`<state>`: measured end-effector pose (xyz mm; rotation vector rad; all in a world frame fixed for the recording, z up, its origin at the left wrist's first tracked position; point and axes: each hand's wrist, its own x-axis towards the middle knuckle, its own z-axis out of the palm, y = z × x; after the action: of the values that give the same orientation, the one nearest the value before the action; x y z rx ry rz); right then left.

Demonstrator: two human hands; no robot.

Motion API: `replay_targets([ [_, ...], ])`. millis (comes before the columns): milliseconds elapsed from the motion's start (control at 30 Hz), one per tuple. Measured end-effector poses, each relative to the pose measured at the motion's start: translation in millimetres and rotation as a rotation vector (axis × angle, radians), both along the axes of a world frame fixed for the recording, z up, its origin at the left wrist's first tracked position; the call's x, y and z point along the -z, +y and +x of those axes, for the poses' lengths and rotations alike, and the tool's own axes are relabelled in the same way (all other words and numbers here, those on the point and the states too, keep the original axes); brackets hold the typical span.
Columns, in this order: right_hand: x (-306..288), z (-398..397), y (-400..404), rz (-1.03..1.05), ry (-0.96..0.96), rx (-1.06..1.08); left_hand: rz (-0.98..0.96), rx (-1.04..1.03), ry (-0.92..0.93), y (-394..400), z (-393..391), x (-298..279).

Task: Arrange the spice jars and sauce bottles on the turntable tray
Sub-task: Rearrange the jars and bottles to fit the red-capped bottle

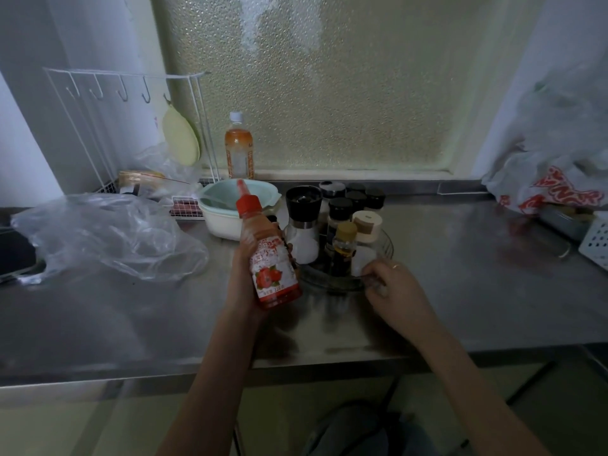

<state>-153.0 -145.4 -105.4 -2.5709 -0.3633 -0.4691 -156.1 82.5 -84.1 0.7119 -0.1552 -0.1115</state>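
A: What's the head camera showing around the turntable tray?

B: The left hand grips a red sauce bottle, fingers wrapped around its body, held up in the air just left of the tray, cap tilted away to the left.

A: And the right hand?

B: Its fingers are pinched on the tray's near rim.

A: What's standing on the tray?

B: A grinder with a black top, several black-lidded spice jars, a jar with a beige lid, and 1 small dark bottle with a yellow cap nearest the right hand.

A: Left of the tray?

B: A pale bowl touching nothing on it, then a clear plastic bag on the steel counter.
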Motion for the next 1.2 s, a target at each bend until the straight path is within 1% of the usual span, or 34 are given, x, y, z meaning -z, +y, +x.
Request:
replay_targets([
  [200, 12, -9, 23, -0.034, -0.083, -0.046, 0.066, -0.031, 0.019, -3, -6, -2],
  [367, 17, -11, 35, 0.006, -0.086, -0.044, 0.045, -0.023, 0.034, -3, -7, -2],
  [533, 15, -13, 44, 0.016, -0.095, -0.038, 0.058, 0.058, 0.002, -7, -12, -8],
  [733, 12, -18, 80, 0.103, 0.015, -0.084, 0.052, -0.007, 0.059, -9, -11, -8],
  [800, 8, -11, 83, 0.046, 0.095, -0.107, 0.063, -0.019, 0.08, -8, -10, -7],
  [833, 7, -10, 80, 0.056, 0.117, -0.127, 0.065, -0.023, 0.082, -8, -9, -6],
  [867, 6, -13, 76, 0.125, 0.075, -0.136, 0.068, -0.025, 0.089, -8, -9, -6],
  [933, -8, -27, 62, 0.335, -0.108, -0.081, 0.073, -0.029, 0.094, -8, -8, -6],
  [1000, -30, -26, 37, 0.497, -0.301, 0.052, 0.083, -0.021, 0.068, -8, -8, -6],
  [1033, -45, -15, 23, 0.531, -0.338, 0.119, 0.09, -0.017, 0.051, -8, -8, -7],
  [1067, -56, -1, 8, 0.521, -0.304, 0.167, 0.094, -0.01, 0.039, -9, -9, -8],
  [1133, -79, 32, -18, 0.4, -0.091, 0.187, 0.104, -0.001, 0.021, -9, -11, -9],
  [1200, -92, 55, -33, 0.241, 0.134, 0.1, 0.116, 0.013, 0.014, -10, -13, -12],
])
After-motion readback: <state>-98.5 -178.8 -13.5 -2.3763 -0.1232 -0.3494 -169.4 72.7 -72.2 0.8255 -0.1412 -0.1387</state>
